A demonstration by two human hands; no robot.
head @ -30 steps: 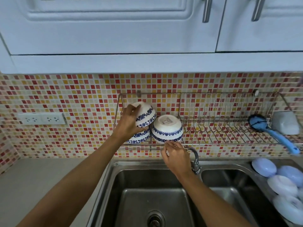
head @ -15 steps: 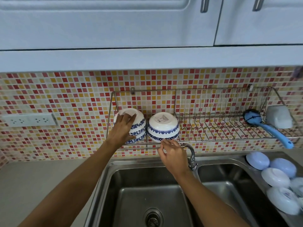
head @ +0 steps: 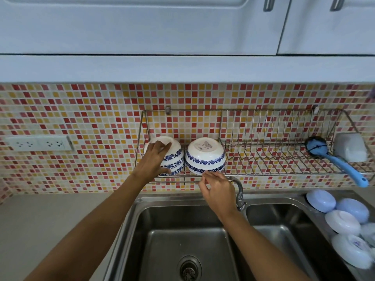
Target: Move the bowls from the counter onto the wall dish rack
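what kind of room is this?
Most likely a home kitchen, at the wash-up spot. A double steel sink with a tap sits below a tiled backsplash, a wire wall dish rack holds blue-patterned bowls upside down, and white cabinets hang overhead.

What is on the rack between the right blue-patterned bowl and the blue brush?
In the head view, nothing stands there: between the right bowl and the blue brush the wall dish rack shows only its bare wire slots.

Two bare forearms, no sleeves in view. Left hand (head: pixel 155 159) and right hand (head: pixel 218 190) ungloved, no rings, no watch, no bands at either wrist. Short plain fingernails.
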